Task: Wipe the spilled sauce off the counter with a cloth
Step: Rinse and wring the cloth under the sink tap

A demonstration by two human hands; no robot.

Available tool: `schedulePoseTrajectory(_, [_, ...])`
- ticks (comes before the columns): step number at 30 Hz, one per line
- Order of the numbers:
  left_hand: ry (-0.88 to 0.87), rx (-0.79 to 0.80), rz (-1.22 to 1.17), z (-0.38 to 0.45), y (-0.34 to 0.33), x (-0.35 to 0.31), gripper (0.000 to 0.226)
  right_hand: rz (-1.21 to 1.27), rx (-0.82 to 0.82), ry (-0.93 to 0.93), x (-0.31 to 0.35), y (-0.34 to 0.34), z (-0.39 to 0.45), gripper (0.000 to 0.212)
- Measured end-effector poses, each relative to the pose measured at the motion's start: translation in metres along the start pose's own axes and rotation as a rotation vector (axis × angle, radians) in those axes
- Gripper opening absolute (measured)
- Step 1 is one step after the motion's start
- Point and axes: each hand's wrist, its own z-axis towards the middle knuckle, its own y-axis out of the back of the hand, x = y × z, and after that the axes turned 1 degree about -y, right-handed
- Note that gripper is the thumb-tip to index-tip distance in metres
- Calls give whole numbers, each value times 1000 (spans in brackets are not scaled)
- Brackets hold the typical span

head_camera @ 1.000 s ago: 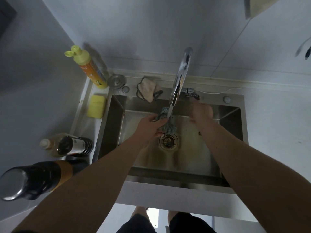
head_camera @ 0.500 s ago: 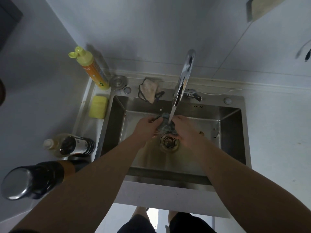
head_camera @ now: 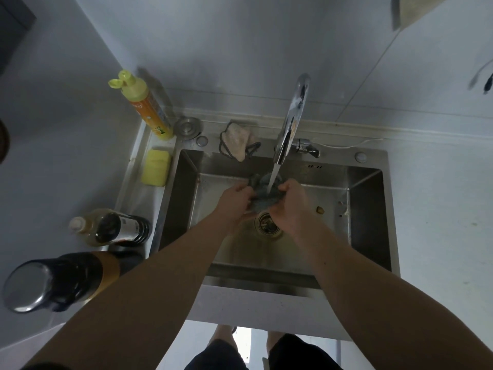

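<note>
Both hands are down in the sink (head_camera: 368,209), and the grey cloth (head_camera: 262,193) is bunched between them right under the running stream from the faucet (head_camera: 292,121). The left hand (head_camera: 236,197) has its fingers curled around one side of the cloth; the right hand (head_camera: 289,200) grips the other side, fingers wrapped over the wad. They hold it just above the drain (head_camera: 268,222).

By my reckoning this is the wetting or rinsing step, not the wiping itself. No sauce spill shows on the pale surface (head_camera: 440,209) from where I look, so I cannot say whether the wipe is done or yet to come.

The next move likely calls for squeezing the water out over the basin, so the cloth does not drip across the surface, then shutting the water off.

Off to the left stand a yellow-capped bottle (head_camera: 145,105), a yellow sponge (head_camera: 156,168) and two dark bottles (head_camera: 112,228).
</note>
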Motion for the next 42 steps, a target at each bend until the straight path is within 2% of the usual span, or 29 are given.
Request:
schedulePoseTrajectory(2, [76, 9, -146, -2, -3, -2, 28, -99, 22, 20, -1, -6, -2, 40])
schedulePoseTrajectory(4, [115, 16, -242, -3, -4, -4, 29, -401, -24, 114, -1, -8, 1, 28])
schedulePoseTrajectory(7, [76, 31, -194, -1, -7, -4, 28, -735, -54, 267, 9, -4, 0, 29])
schedulePoseTrajectory(9, [23, 34, -161, 2, -9, -2, 30, -768, -84, 269, 20, 3, 1, 30])
schedulePoseTrajectory(12, [-8, 60, -170, 0, -12, -3, 33, -732, -48, 10, 29, 7, -7, 23])
schedulePoseTrajectory(13, [-1, 56, -194, 0, -14, -3, 32, -697, -25, -19, 28, 7, -9, 20])
schedulePoseTrajectory(16, [72, -36, -284, 0, -18, -5, 15, -703, 27, 109, 26, 5, -9, 13])
schedulePoseTrajectory(20, [129, -45, -252, 6, -16, -4, 30, -957, -75, 222, 41, 2, -17, 7])
schedulePoseTrajectory(21, [137, -31, -245, 4, -15, -5, 30, -924, -156, 266, 47, 4, -16, 9])
schedulePoseTrajectory(23, [150, -2, -254, 2, -13, -6, 33, -710, -329, 384, 63, 9, -11, 28])
schedulePoseTrajectory(24, [152, 7, -264, 1, -11, -6, 34, -613, -358, 424, 72, 9, -8, 37])
schedulePoseTrajectory(29, [204, 3, -355, -4, -13, -7, 25, -658, -375, 415, 88, 4, -2, 23])
schedulePoseTrajectory(31, [200, 14, -372, -4, -13, -8, 30, -669, -374, 445, 88, 4, -7, 21])
schedulePoseTrajectory(32, [186, 12, -365, -3, -13, -7, 32, -669, -357, 451, 86, 4, -11, 24])
schedulePoseTrajectory(34, [140, -10, -343, 0, -14, -5, 30, -625, -319, 425, 70, 1, -19, 45])
schedulePoseTrajectory(37, [14, 8, -273, 2, -16, -1, 25, -510, -170, 138, 21, -11, -24, 69])
schedulePoseTrajectory(38, [-51, 14, -192, 1, -16, 1, 22, -448, -96, 36, 2, -16, -23, 65])
schedulePoseTrajectory(39, [-130, 3, -46, 2, -15, 4, 20, -371, -38, -28, -12, -20, -21, 51])
schedulePoseTrajectory(41, [-285, -21, 303, 2, -11, 6, 22, -219, -55, -49, -23, -28, -15, 21])
schedulePoseTrajectory(42, [-330, -19, 402, 1, -7, 6, 24, -155, -84, -46, -24, -30, -11, 16])
